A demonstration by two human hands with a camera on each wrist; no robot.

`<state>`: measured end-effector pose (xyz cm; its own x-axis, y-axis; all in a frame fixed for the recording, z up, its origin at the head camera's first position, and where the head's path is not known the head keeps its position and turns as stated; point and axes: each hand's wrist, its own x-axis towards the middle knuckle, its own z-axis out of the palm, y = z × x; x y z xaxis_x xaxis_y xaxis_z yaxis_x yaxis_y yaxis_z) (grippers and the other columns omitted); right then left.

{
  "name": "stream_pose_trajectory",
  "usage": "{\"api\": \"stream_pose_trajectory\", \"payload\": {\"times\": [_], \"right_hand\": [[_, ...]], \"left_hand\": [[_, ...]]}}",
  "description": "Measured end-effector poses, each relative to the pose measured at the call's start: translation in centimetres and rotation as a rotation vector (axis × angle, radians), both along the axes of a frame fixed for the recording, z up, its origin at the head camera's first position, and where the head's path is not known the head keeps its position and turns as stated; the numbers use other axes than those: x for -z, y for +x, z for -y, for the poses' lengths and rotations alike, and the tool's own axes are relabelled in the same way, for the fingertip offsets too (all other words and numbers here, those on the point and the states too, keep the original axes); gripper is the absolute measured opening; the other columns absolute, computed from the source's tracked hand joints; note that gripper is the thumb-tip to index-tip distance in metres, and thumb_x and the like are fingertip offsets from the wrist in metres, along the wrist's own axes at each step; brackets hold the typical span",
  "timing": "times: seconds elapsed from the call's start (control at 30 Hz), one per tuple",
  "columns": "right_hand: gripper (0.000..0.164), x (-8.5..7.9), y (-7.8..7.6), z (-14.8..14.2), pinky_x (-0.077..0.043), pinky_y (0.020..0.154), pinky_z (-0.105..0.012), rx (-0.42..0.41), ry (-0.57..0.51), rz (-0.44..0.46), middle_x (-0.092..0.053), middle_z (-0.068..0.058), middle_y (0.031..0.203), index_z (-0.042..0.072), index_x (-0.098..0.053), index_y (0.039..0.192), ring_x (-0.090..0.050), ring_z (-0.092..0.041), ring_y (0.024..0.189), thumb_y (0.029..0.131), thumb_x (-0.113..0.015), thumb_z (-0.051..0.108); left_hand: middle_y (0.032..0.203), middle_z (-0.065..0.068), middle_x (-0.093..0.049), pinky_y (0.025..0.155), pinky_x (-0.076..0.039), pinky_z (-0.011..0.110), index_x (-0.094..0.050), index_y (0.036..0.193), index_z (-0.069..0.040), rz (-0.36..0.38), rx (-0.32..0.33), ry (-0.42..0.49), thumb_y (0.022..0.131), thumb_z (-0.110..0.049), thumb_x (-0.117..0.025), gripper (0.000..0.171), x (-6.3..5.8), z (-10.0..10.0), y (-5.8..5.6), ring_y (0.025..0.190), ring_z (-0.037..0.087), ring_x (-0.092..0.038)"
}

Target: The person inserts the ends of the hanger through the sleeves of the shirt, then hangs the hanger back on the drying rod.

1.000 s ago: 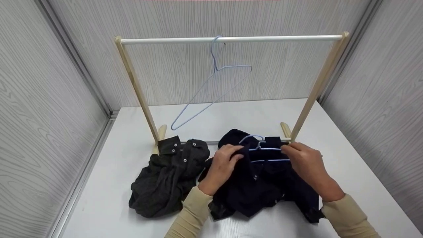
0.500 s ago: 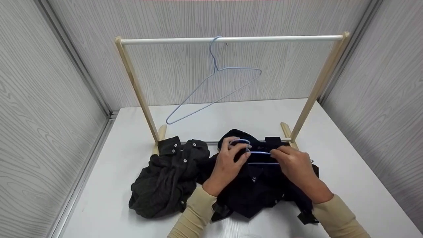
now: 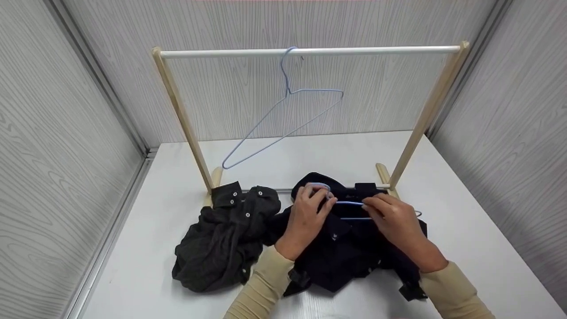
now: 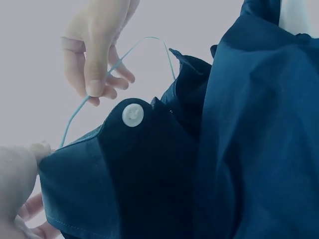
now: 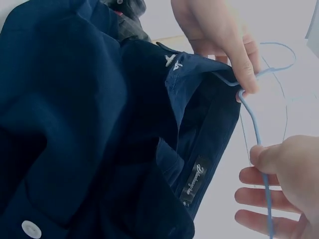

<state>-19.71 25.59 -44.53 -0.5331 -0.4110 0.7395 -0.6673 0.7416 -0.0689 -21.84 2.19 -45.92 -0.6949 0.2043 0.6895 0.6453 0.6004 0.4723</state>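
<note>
A navy shirt with white buttons lies on the table, its collar towards the rack. A light blue wire clothes hanger is partly inside the shirt's neck opening. My left hand pinches the hanger at its neck, just below the hook, against the shirt collar. My right hand pinches the hanger's upper wire with thumb and fingers, as the right wrist view shows at the wire. One end of the hanger sticks out past the right hand; the other end is hidden by cloth and the left hand.
Left of the navy shirt lies a crumpled dark grey shirt. Behind stands a rack with wooden posts and a white top rail. From the rail hangs another blue wire hanger. Pale panels enclose the table.
My left hand has gone from the shirt's collar to the hanger's neck. The held hanger has shifted left, with the right hand moving slightly left too. The hanging one has swung.
</note>
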Motion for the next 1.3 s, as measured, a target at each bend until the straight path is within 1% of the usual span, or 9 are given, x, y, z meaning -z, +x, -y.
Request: {"api": "stream_pose_trajectory", "payload": {"times": [0.1,0.2,0.37,0.53,0.67,0.83,0.93,1.13,1.3], "right_hand": [[0.019,0.0,0.1,-0.7,-0.051,0.062,-0.031,0.014,-0.057,0.010,-0.069,-0.006,0.088,0.004,-0.073,0.098,-0.066,-0.018,0.075,0.080,-0.079,0.000],[0.019,-0.2,0.3,-1.7,-0.051,0.066,-0.030,0.040,-0.097,0.027,-0.069,-0.008,0.090,0.003,-0.073,0.098,-0.066,-0.018,0.077,0.081,-0.077,-0.001],[0.017,-0.3,0.5,-3.3,-0.049,0.073,-0.025,0.084,-0.163,0.055,-0.070,-0.007,0.091,0.003,-0.073,0.098,-0.067,-0.019,0.086,0.082,-0.075,-0.003],[0.024,0.6,0.5,-4.6,-0.046,0.078,-0.020,0.141,-0.239,0.115,-0.068,-0.011,0.096,0.000,-0.070,0.106,-0.066,-0.025,0.090,0.083,-0.073,-0.005],[0.034,1.7,0.6,-5.3,-0.046,0.079,-0.011,0.189,-0.328,0.275,-0.067,-0.016,0.105,-0.002,-0.061,0.122,-0.066,-0.024,0.093,0.089,-0.069,0.001],[0.056,2.7,0.7,-5.6,-0.047,0.077,-0.005,0.203,-0.462,0.543,-0.067,-0.017,0.115,0.001,-0.039,0.145,-0.061,0.001,0.094,0.097,-0.063,0.017],[0.064,3.3,0.7,-5.5,-0.047,0.078,-0.006,0.200,-0.543,0.632,-0.065,-0.019,0.118,0.003,-0.029,0.150,-0.059,0.010,0.092,0.098,-0.062,0.020],[0.051,4.9,0.3,-4.4,-0.048,0.074,-0.009,0.227,-0.550,0.714,-0.069,-0.018,0.108,0.001,-0.045,0.141,-0.060,0.009,0.083,0.097,-0.063,0.020],[0.042,5.8,-0.4,-3.3,-0.054,0.069,-0.018,0.227,-0.588,0.846,-0.067,-0.017,0.101,0.001,-0.053,0.134,-0.060,0.001,0.077,0.100,-0.060,0.023]], "left_hand": [[0.111,0.002,-0.062,0.095,-0.047,0.030,-0.067,0.091,-0.016,-0.036,0.002,0.005,0.097,-0.024,-0.064,0.010,-0.1,0.0,-0.2,0.105,0.019,-0.057],[0.109,0.003,-0.061,0.095,-0.047,0.031,-0.067,0.094,-0.015,-0.053,0.005,0.001,0.098,-0.020,-0.063,0.008,-0.1,0.3,-0.4,0.105,0.018,-0.058],[0.109,0.003,-0.061,0.092,-0.049,0.031,-0.069,0.099,-0.014,-0.026,0.001,0.000,0.101,-0.024,-0.058,0.015,-0.4,0.7,-0.5,0.103,0.018,-0.058],[0.109,0.004,-0.060,0.093,-0.049,0.031,-0.069,0.101,-0.013,0.000,0.008,0.008,0.101,-0.024,-0.058,0.015,-0.7,0.9,-0.6,0.105,0.018,-0.056],[0.107,0.004,-0.059,0.092,-0.050,0.030,-0.070,0.101,-0.012,-0.006,0.008,0.021,0.100,-0.021,-0.059,0.014,-0.8,1.0,-0.7,0.104,0.018,-0.056],[0.107,0.005,-0.059,0.090,-0.050,0.030,-0.069,0.101,-0.011,-0.013,0.008,0.023,0.101,-0.022,-0.057,0.016,-0.8,1.1,-0.8,0.102,0.019,-0.056],[0.106,0.005,-0.059,0.088,-0.050,0.030,-0.069,0.100,-0.011,-0.012,0.003,0.020,0.102,-0.023,-0.057,0.017,-0.9,1.2,-0.8,0.100,0.020,-0.055],[0.105,0.004,-0.059,0.089,-0.049,0.031,-0.069,0.101,-0.011,-0.013,-0.010,0.010,0.102,-0.022,-0.057,0.016,-1.1,1.2,-0.8,0.098,0.022,-0.055],[0.106,0.004,-0.059,0.091,-0.048,0.031,-0.068,0.101,-0.011,-0.003,-0.010,-0.010,0.102,-0.021,-0.057,0.016,-1.2,1.1,-0.7,0.099,0.022,-0.055]]}}
